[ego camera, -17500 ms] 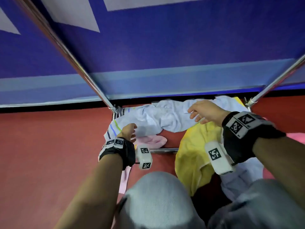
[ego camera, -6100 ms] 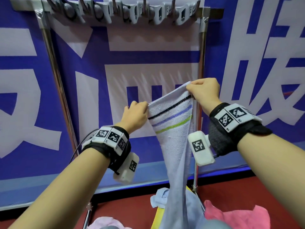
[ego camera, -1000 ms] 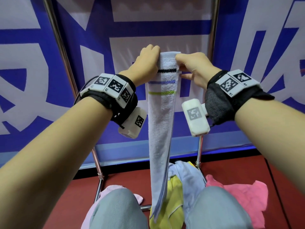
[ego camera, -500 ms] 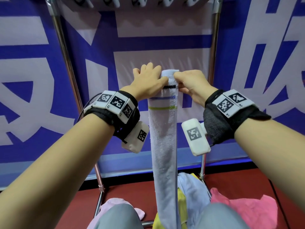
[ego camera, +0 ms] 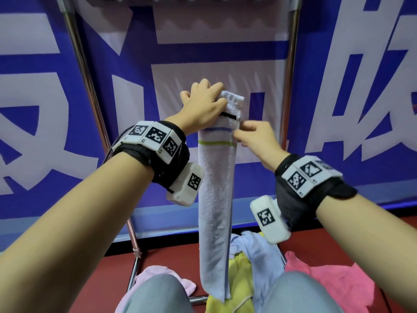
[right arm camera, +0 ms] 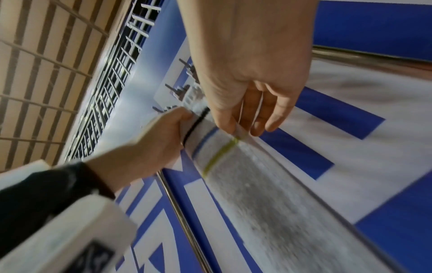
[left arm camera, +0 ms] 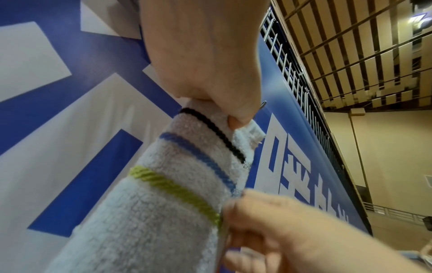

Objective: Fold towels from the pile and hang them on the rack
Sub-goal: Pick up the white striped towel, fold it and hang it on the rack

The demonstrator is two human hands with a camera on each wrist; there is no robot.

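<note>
A pale towel (ego camera: 215, 199) with black, blue and green stripes hangs as a long narrow folded strip in front of me. My left hand (ego camera: 214, 102) grips its top end, fingers curled over the fold. A little lower, my right hand (ego camera: 240, 133) pinches the right edge at the blue and green stripes. In the left wrist view the left hand (left arm camera: 222, 92) clamps the towel (left arm camera: 163, 184) above the black stripe. The right wrist view shows my right hand (right arm camera: 236, 129) closed on the towel (right arm camera: 245, 175) edge, slightly blurred. The rack's poles (ego camera: 90, 109) stand behind.
The rack's right pole (ego camera: 291, 86) rises just behind my right hand, before a blue and white banner (ego camera: 361, 109). On the red floor below lie a yellow towel (ego camera: 239, 279), a light blue one (ego camera: 259, 251), a pink one (ego camera: 327, 279) and a pale pink one (ego camera: 162, 276). My knees (ego camera: 158, 294) fill the bottom.
My right hand has slid down from the towel's top to the striped part of its right edge. The left hand keeps the top end; the towel stays a narrow strip.
</note>
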